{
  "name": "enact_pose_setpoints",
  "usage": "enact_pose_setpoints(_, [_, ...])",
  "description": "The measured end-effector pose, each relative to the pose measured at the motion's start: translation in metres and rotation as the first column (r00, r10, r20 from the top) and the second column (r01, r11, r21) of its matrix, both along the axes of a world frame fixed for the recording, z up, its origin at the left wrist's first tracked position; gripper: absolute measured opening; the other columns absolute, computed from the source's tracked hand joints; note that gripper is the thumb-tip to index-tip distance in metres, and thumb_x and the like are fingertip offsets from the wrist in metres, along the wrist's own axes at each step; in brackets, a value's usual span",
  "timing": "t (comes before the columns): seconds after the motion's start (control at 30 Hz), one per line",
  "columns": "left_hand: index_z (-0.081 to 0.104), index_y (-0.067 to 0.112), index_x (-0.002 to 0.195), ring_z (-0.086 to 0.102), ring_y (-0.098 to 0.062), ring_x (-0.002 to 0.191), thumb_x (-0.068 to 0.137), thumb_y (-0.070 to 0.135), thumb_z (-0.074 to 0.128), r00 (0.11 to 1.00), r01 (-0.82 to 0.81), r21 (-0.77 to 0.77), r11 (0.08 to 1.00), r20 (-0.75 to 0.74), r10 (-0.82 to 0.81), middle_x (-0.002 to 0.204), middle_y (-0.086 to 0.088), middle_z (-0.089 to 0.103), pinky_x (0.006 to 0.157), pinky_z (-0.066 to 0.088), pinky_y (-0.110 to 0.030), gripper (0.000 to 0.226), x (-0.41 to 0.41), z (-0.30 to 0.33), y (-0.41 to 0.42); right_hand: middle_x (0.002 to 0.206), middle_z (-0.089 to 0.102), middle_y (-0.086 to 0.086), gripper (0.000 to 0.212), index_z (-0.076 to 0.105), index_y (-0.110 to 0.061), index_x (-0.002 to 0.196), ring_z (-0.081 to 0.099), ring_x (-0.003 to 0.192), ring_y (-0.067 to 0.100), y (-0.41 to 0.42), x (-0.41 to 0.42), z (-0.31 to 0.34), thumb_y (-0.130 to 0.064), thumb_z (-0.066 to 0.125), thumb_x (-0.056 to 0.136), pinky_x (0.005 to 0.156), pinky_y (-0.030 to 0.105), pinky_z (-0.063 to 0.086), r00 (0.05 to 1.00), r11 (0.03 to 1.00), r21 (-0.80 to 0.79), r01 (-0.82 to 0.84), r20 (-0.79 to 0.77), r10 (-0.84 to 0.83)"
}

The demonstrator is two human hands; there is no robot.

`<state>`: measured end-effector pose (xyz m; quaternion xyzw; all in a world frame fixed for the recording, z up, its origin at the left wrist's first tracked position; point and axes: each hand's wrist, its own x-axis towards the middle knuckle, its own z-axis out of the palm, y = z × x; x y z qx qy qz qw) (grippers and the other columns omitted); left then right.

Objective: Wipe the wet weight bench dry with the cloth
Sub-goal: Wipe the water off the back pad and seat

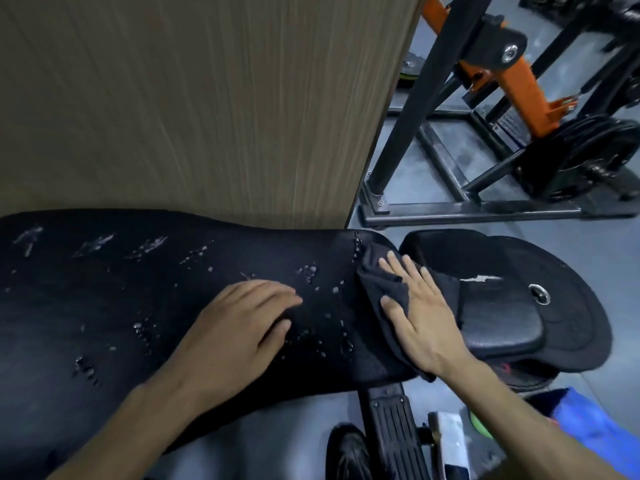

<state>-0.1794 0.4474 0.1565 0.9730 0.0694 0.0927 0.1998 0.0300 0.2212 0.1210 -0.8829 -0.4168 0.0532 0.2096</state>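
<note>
From the left edge, the table (pixel 104 306), here the black padded top of the weight bench, runs across the view toward the right, and I note water beads (pixel 308 271) scattered over most of its length, thickest near the middle and along the far edge. The padding looks smooth and slightly glossy, so I judge it slippery where wet and firm enough to take steady downward pressure. My left hand (pixel 239 327) rests on the pad near the middle, palm down with the fingers loosely curled against the surface; it holds nothing and appears to serve as a brace. Just to its right, past a patch of droplets, lies the cloth (pixel 384 296), a dark, soft, bunched piece draped over the right end of the pad. I judge it light and limp, likely to fold or drag under itself, so it is best controlled with a flat palm on its middle instead of a pinch at an edge. My right hand (pixel 419 306) is placed that way: fingers spread and straight, pressing the cloth flat onto the pad. Beyond it, apart from the main pad, sits the seat pad (pixel 502 317). Most of the wet area lies left of the cloth and is not yet wiped.
</note>
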Motion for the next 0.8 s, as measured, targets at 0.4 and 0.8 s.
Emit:
enact_pose_setpoints(0.4, [0.065, 0.026, 0.122, 0.061, -0.012, 0.110, 0.095, 0.029, 0.049, 0.992, -0.070, 0.150, 0.986, 0.119, 0.052, 0.119, 0.014, 0.067, 0.098, 0.039, -0.026, 0.031, -0.044, 0.012, -0.008, 0.166, 0.012, -0.010, 0.083, 0.022, -0.030, 0.158, 0.003, 0.154, 0.009, -0.039, -0.080, -0.002, -0.043, 0.047, 0.080, 0.124, 0.040, 0.011, 0.965, 0.968, -0.154, -0.195, 0.148, 0.218])
enact_pose_setpoints(0.8, [0.062, 0.028, 0.123, 0.060, -0.012, 0.105, 0.097, 0.032, 0.043, 0.990, -0.118, 0.105, 0.987, 0.092, 0.109, 0.118, 0.014, 0.066, 0.092, 0.039, -0.025, 0.033, -0.061, 0.012, -0.028, 0.161, 0.035, -0.003, 0.077, 0.042, -0.018, 0.152, 0.025, 0.151, 0.019, 0.007, -0.143, -0.020, -0.036, 0.044, 0.077, 0.122, 0.042, 0.015, 0.971, 0.990, 0.040, -0.137, 0.203, 0.126])
